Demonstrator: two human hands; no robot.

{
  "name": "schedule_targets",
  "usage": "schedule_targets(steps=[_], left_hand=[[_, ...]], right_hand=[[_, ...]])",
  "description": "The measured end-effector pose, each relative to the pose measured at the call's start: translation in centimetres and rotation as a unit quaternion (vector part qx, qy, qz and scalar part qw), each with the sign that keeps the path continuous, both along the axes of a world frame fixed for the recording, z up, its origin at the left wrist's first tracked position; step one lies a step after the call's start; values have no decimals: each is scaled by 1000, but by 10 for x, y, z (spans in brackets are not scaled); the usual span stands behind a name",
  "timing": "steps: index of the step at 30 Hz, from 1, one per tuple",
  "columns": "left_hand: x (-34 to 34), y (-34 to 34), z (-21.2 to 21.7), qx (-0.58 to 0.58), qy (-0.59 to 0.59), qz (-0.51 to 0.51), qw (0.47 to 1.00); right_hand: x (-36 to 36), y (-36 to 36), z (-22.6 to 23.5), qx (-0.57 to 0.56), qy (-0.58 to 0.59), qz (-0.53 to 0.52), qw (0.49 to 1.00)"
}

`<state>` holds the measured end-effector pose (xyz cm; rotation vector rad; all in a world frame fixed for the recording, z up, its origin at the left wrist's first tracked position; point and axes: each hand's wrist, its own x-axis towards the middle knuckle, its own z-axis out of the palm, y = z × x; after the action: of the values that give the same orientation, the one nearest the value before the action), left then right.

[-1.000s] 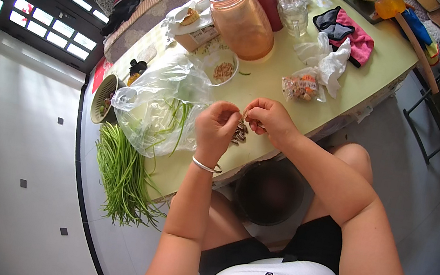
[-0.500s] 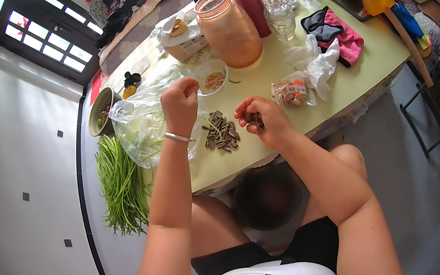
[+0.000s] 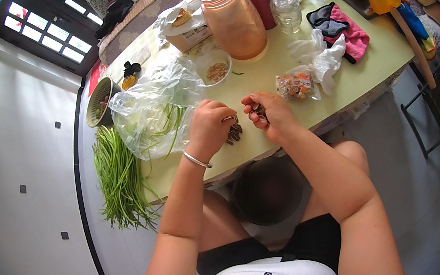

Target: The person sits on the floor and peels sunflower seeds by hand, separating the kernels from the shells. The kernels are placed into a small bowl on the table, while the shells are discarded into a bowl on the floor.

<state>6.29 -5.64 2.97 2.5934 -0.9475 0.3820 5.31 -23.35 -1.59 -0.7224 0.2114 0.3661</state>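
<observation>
My left hand (image 3: 210, 128) is over a small pile of sunflower seeds (image 3: 234, 133) on the table, largely hiding it. Its thumb and fingers are pinched together, with what looks like a seed at the tips. Just to the right, my right hand (image 3: 272, 115) is curled around several dark sunflower seeds, which show between its fingers and palm. Beyond both hands stands a small white bowl (image 3: 225, 79) with pale shelled kernels in it.
A clear plastic bag (image 3: 144, 115) and green stalks (image 3: 116, 184) lie left of my left hand. An orange jar (image 3: 235, 25), a snack packet (image 3: 295, 85), crumpled tissue (image 3: 325, 62) and a pink-grey cloth (image 3: 341, 34) sit farther back. A dark bin (image 3: 267, 192) stands below the table edge.
My left hand has come down and right from beside the bowl to the seed pile, now covering much of it. My right hand stays nearly in place, still holding seeds.
</observation>
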Motion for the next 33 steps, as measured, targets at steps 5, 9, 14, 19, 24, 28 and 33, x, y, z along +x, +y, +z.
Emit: schedule_targets(steps=[5,9,14,19,24,28,33], left_hand=[[8,0,-18,19,-34,-31,999],[11,-1,-17,28,-25,-41,998],[10,-1,-16,-27,-27,-26,999],[0,-4,-12,-172,-10,43,984],[-11,-19,-8,-178,-35,42,982],[-20,-23,-5,-103,-85,62,989],[-23,-24,-7,-147,-59,73,985]], right_hand=[[0,5,-5,-30,-23,7,999],[-1,7,-1,-56,-23,0,998],[-1,10,-3,-82,-37,2,996],[-3,16,-6,-119,-83,-4,989],[-4,19,-15,-130,-123,-28,983],[-9,22,-9,-190,-119,-59,973],[-11,28,-9,-326,-199,-101,919]])
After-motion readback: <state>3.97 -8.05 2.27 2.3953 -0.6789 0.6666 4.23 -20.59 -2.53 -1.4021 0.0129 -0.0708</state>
